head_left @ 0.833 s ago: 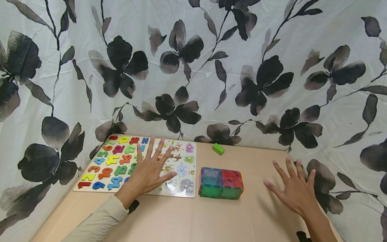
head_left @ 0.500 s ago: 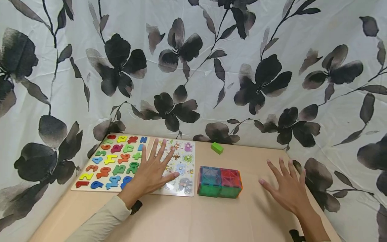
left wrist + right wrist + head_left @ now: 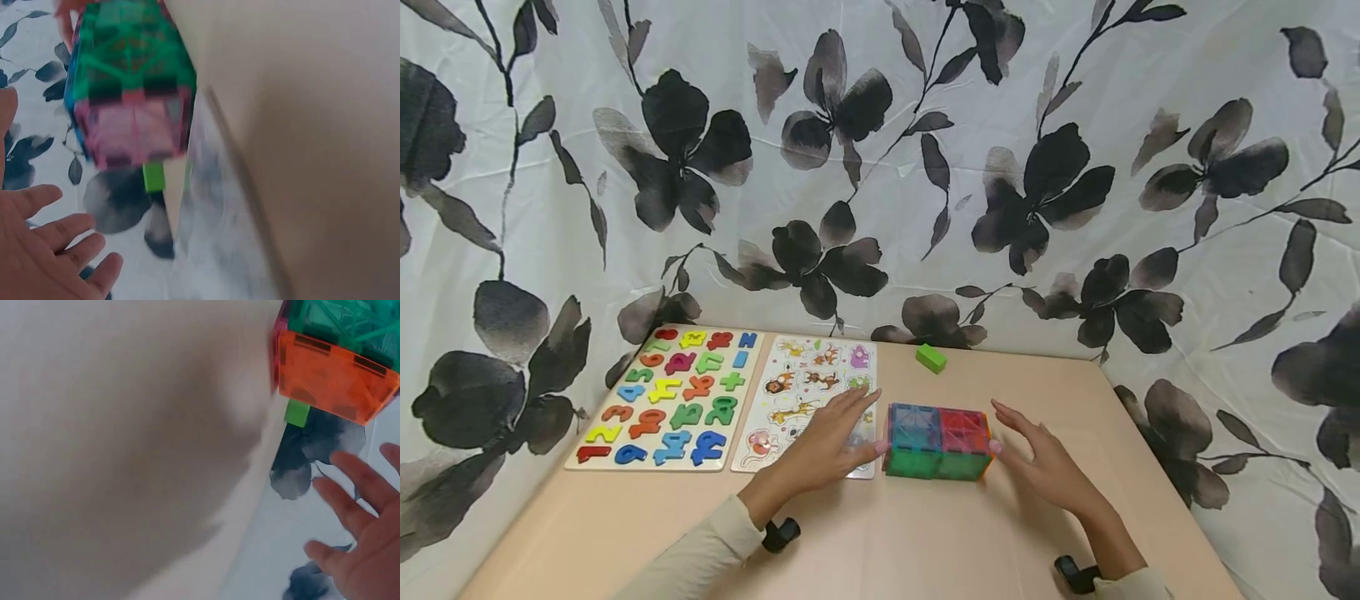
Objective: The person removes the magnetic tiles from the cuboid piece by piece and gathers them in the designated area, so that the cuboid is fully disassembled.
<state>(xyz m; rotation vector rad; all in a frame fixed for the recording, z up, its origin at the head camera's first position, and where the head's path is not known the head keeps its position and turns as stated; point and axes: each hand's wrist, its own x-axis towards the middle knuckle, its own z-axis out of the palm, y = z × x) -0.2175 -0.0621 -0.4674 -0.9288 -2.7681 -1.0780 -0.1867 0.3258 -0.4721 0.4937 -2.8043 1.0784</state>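
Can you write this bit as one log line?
left hand: beside tile box, left end | right hand: beside its right end | green block: beyond tile box

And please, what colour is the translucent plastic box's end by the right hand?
That end is orange, clearest in the right wrist view.

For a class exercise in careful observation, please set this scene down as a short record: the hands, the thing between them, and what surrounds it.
Left hand: loosely spread, holding nothing
Right hand: loosely spread, holding nothing
Between hands: see-through box of coloured tiles; contact unclear
Behind box: green block
Left of box: animal board, then number board
Surface: pale table
Backdrop: floral cloth
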